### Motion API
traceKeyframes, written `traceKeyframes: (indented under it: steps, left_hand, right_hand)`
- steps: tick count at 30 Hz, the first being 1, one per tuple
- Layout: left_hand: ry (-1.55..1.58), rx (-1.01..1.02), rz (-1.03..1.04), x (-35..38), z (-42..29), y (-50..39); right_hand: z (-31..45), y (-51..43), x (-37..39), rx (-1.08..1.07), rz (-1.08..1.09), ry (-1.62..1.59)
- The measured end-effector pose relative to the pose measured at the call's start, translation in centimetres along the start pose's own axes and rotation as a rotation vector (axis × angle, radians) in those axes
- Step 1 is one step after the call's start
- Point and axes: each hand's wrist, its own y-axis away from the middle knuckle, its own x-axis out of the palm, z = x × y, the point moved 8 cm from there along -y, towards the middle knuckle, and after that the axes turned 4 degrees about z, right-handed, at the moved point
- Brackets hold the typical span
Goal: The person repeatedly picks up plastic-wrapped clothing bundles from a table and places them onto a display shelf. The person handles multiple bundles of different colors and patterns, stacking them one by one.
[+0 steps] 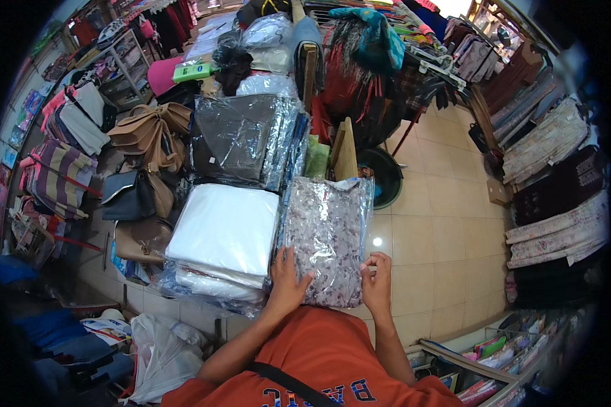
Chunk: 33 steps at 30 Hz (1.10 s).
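Note:
A folded floral garment (326, 239) in a clear plastic sleeve lies flat in front of me, close against my orange shirt. My left hand (287, 280) rests along its left edge, fingers apart and thumb on the plastic. At the right edge is my right hand (377, 280), its fingers curled and fingertips against the sleeve's side; whether they pinch the plastic is too small to tell. Just left of the garment sits a stack of white folded cloth (224, 229) in plastic. Behind that stack, dark garments (231, 140) are piled in glossy clear wrapping.
Brown and black handbags (127, 196) hang at the left. A dark green tub (387, 178) stands on the tiled floor (438, 234) beyond the garment, near a wooden board (345, 150). Folded fabrics (550, 203) line the right side. A white plastic bag (163, 353) lies at lower left.

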Motion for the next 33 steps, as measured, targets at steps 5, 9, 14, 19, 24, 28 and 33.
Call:
traceKeyframes:
  steps: [5,9,14,19,24,28,33]
  left_hand:
    - [0.020,-0.006,-0.016,0.3,0.3,0.0]
    - [0.093,-0.050,0.039,0.5,1.6,-0.2]
    - [0.156,-0.073,0.035,0.7,2.8,-2.1]
    - [0.258,-0.117,-0.072,0.1,2.4,-3.5]
    - [0.537,-0.107,-0.107,-0.4,1.8,-3.6]
    - [0.756,-0.166,-0.170,-0.4,1.9,-4.1]
    - [0.751,-0.400,-0.064,0.2,2.0,-7.4]
  right_hand:
    - [-1.8,0.7,0.7,0.287,0.105,-0.295]
    - [-0.2,0.2,1.7,0.187,0.103,-0.182]
    - [0.6,-1.1,2.7,0.150,0.128,-0.029]
    - [0.7,-2.3,3.0,0.124,0.163,-0.017]
    - [0.1,-1.9,3.8,0.098,0.171,-0.164]
    - [-0.6,-1.6,4.0,0.032,0.121,-0.285]
    - [-2.2,-2.4,5.4,0.260,0.239,-0.433]
